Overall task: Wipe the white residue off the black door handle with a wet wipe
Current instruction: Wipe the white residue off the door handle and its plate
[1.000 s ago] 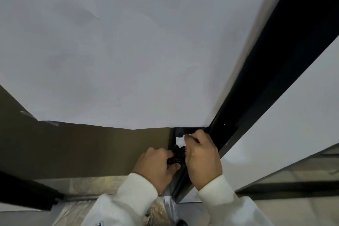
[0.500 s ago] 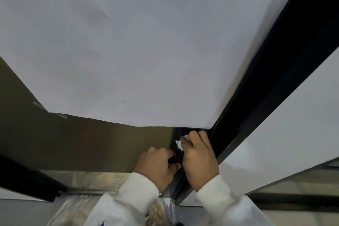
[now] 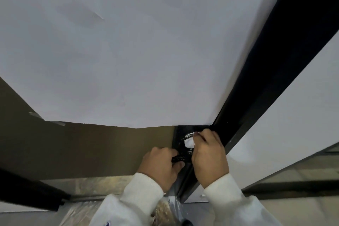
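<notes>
The black door handle [image 3: 180,158] juts left from a black plate [image 3: 178,135] at the door's edge. My left hand [image 3: 159,165] is closed around the lever's free end. My right hand [image 3: 209,156] pinches a crumpled white wet wipe [image 3: 189,142] and presses it against the plate just above the handle's base. A streak of white residue [image 3: 189,135] shows on the plate beside the wipe. Most of the lever is hidden under my two hands.
A large white paper sheet [image 3: 146,51] covers the brown door [image 3: 82,148] above the handle. A black door frame [image 3: 266,79] runs diagonally to the upper right, with a white panel [image 3: 293,124] beyond it. Crinkled plastic wrap [image 3: 165,209] lies below my wrists.
The view has shifted slightly. My right hand and the wipe have moved a little up the plate, uncovering a streak of white residue. My left hand keeps its hold on the lever.
</notes>
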The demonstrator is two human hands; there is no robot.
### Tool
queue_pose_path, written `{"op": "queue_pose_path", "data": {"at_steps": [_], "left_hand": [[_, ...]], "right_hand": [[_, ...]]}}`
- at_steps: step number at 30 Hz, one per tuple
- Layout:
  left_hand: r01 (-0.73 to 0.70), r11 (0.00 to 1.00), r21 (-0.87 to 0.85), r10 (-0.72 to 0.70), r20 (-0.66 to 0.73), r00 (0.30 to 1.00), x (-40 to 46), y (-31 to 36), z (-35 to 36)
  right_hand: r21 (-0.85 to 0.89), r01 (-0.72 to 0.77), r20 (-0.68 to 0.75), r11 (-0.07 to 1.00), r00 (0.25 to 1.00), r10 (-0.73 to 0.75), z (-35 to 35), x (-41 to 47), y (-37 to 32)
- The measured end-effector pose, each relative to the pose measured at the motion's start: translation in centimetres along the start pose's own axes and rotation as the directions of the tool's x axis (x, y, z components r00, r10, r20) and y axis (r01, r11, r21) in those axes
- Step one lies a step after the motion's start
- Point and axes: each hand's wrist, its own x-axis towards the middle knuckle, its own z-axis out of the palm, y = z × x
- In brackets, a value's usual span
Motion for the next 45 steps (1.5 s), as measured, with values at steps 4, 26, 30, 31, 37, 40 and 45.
{"op": "queue_pose_path", "data": {"at_steps": [4,26,30,31,37,40,45], "left_hand": [[0.007,1.000,-0.023,-0.007,0.025,1.000,0.3,-0.3,0.1],[0.015,1.000,0.018,-0.015,0.045,0.999,0.2,0.2,-0.1],[0.018,0.999,0.045,-0.019,0.036,0.999,0.2,0.3,-0.1],[0.022,0.999,0.049,-0.023,0.035,0.999,0.2,0.4,-0.1],[0.047,0.995,0.083,-0.047,0.004,0.999,0.1,0.2,0.2],[0.048,0.997,0.058,-0.048,-0.002,0.999,-0.2,0.3,0.0],[0.029,0.999,0.026,-0.025,-0.154,0.988,-0.5,1.8,-0.2]], "right_hand": [[-0.077,0.191,0.045,0.979,0.981,-0.188,0.1,0.5,-1.1],[0.252,-0.103,-0.135,0.962,0.981,0.141,0.3,-0.9,0.8],[0.155,0.026,-0.159,0.988,0.987,-0.001,0.9,-0.9,0.4],[0.142,0.066,-0.161,0.988,0.986,-0.043,1.1,-0.7,0.1],[0.113,0.208,0.089,0.972,0.972,-0.218,2.3,0.7,-1.4],[0.162,0.197,0.096,0.967,0.972,-0.214,2.0,0.8,-0.8],[0.357,0.196,-0.236,0.913,0.965,-0.115,-0.7,-0.7,-0.1]]}}
